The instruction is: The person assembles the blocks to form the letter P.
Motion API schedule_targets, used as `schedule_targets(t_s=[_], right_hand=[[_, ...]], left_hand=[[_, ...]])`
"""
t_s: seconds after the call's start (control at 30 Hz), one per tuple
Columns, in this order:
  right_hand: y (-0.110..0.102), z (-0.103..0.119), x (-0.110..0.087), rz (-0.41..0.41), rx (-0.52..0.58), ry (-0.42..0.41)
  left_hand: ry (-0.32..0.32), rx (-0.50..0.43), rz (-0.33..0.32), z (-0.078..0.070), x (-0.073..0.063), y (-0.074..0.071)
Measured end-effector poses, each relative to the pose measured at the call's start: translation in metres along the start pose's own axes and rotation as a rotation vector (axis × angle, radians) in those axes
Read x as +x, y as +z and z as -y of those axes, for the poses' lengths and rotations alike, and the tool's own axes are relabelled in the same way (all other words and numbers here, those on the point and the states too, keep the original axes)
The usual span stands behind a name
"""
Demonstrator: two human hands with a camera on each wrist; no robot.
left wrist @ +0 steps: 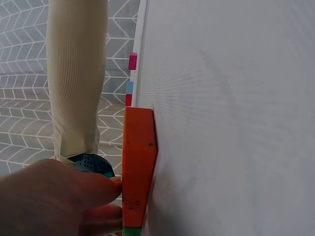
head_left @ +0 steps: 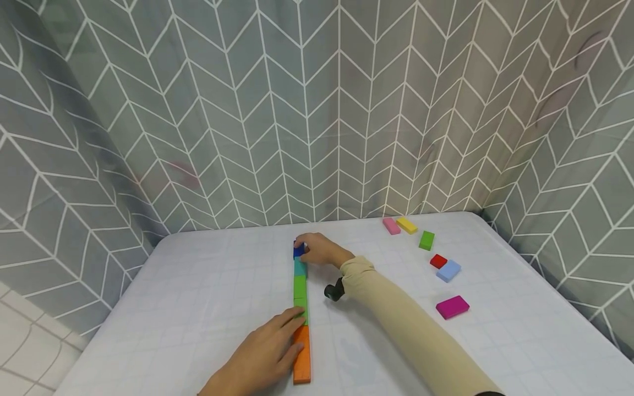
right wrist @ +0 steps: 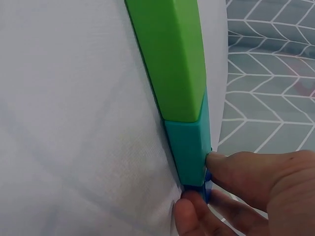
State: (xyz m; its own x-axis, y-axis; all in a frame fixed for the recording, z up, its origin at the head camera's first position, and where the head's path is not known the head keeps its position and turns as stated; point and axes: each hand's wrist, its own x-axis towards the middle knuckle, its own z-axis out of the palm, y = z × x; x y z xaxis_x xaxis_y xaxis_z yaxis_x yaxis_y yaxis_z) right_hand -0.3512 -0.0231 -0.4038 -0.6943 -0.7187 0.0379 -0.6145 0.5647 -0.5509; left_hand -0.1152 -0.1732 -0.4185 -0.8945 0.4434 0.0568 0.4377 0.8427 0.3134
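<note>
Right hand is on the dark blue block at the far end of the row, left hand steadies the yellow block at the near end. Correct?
Not quite. The block at the near end under the left hand is orange, not yellow; the head view and the left wrist view both show it. The rest holds: the right hand holds the dark blue block at the far end of the row.

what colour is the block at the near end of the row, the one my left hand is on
Orange. The block under the left hand shows best in the left wrist view.
</note>
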Motion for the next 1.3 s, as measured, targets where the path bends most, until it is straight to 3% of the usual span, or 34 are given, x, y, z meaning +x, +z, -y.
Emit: schedule_targets(t_s=[0.33,0.6,0.87,0.97,1.13,1.3], right_hand=[[0.004,0.001,0.000,-0.032,0.012,-0.028],[0.001,-0.002,-0.003,-0.055,-0.005,-0.015],[0.003,-0.005,-0.009,-0.046,-0.039,-0.058],[-0.005,-0.009,-0.016,-0.079,-0.062,-0.074],[-0.046,-0.040,-0.047,-0.189,-0.159,-0.067],[-0.084,-0.098,-0.093,-0.283,-0.302,0.175]], left_hand=[[-0.011,0.012,0.017,-0.002,0.002,-0.001],[0.004,0.023,-0.009,-0.004,0.001,-0.002],[-0.004,0.003,0.008,-0.004,0.000,0.000],[-0.006,0.007,0.004,-0.004,0.000,0.001],[0.003,0.015,-0.018,-0.002,-0.002,0.000],[0.008,0.018,-0.032,0.000,-0.004,0.001]])
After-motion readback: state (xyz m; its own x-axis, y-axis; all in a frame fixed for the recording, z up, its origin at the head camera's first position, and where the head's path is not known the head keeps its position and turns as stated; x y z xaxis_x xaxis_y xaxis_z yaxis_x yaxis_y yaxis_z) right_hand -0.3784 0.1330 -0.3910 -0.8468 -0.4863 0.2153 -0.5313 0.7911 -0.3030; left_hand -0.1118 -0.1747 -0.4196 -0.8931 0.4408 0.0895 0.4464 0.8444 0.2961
